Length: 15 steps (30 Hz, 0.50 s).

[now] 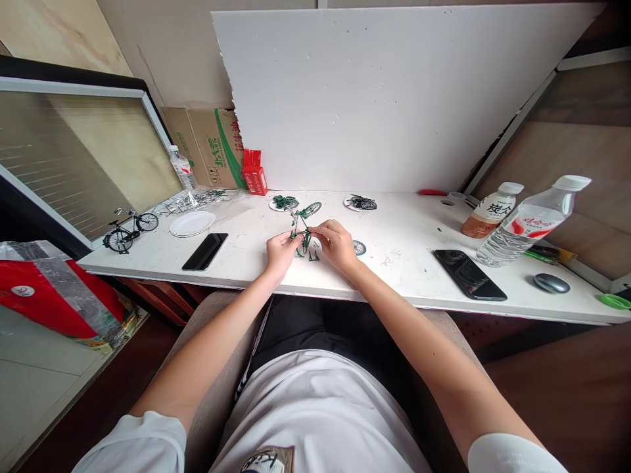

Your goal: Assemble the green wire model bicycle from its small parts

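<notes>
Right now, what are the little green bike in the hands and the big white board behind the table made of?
The small green model bicycle frame looks like thin painted metal: wiry, slightly shiny parts. The large white backing board looks like matte foam: chipped, crumbly left edge and small dents.

We cannot make out the small green parts [306, 244] between the left hand [280, 251] and right hand [338, 244]; fingers cover them, grip unclear. Green object [615, 301] on the desk [394, 263] cut off at the right edge. Bottle [530, 220] label print too small to read.
</notes>
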Available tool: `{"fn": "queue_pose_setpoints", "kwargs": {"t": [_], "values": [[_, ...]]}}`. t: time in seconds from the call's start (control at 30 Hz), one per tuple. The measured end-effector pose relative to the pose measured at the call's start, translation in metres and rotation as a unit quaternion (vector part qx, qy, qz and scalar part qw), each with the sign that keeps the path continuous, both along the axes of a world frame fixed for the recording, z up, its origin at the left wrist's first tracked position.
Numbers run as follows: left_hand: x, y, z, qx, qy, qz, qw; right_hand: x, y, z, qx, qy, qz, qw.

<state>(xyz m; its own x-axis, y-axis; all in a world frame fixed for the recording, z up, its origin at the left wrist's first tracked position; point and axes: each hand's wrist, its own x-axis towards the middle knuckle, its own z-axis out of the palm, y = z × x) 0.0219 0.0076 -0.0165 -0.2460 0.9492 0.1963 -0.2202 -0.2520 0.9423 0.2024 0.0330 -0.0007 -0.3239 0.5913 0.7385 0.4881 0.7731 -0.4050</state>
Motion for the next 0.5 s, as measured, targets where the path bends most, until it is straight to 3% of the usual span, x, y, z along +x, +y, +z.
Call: {"fn": "queue_pose_setpoints", "kwargs": {"t": [0.5], "values": [[0.0004, -0.0019, 0.0015, -0.001, 0.008, 0.002, 1.0, -0.0001, 0.0042, -0.0061, 0.087, -0.062, -0.033, 0.994]]}}
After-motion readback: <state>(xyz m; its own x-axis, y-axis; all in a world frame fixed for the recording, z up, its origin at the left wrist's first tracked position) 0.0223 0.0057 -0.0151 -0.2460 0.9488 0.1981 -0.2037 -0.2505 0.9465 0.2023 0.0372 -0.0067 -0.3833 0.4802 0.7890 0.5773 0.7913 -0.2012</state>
